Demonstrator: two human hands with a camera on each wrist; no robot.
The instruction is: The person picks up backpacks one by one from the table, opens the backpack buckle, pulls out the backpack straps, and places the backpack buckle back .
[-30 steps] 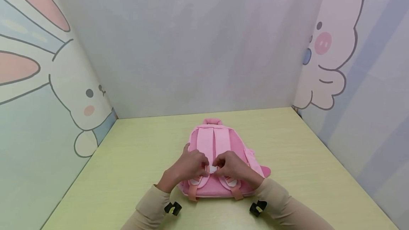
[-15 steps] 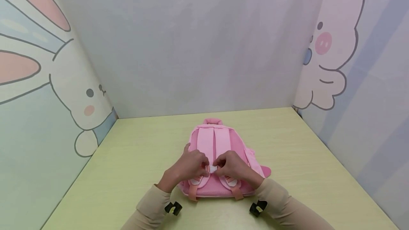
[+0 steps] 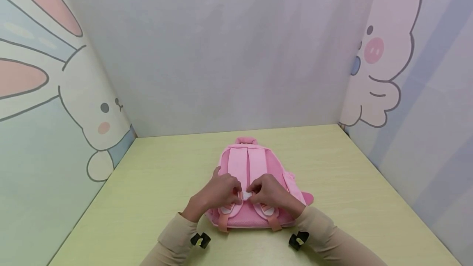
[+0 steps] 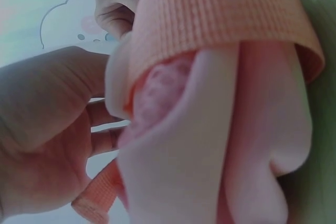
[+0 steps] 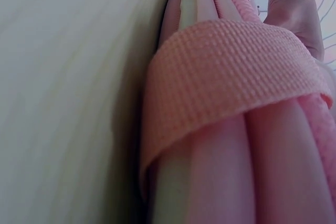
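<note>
A pink backpack (image 3: 273,163) lies with its back panel and shoulder straps facing up, its top handle (image 3: 246,140) away from me. Across the straps sits a small white buckle (image 3: 246,195) on orange webbing. My left hand (image 3: 221,190) pinches the buckle's left side between thumb and curled fingers. On the opposite side, my right hand (image 3: 269,192) pinches its other end, so the fingers partly cover the buckle. In the left wrist view, orange webbing (image 4: 220,14) loops close in front of the lens beside my left hand. Similar webbing (image 5: 226,72) fills the right wrist view.
The backpack rests on a pale yellow-green table (image 3: 166,163). Two lower orange straps (image 3: 223,223) hang toward the near edge. A pink flap (image 3: 307,198) sticks out at the bag's right. Walls with cartoon animals (image 3: 96,114) enclose the table's sides, and a plain grey one stands behind.
</note>
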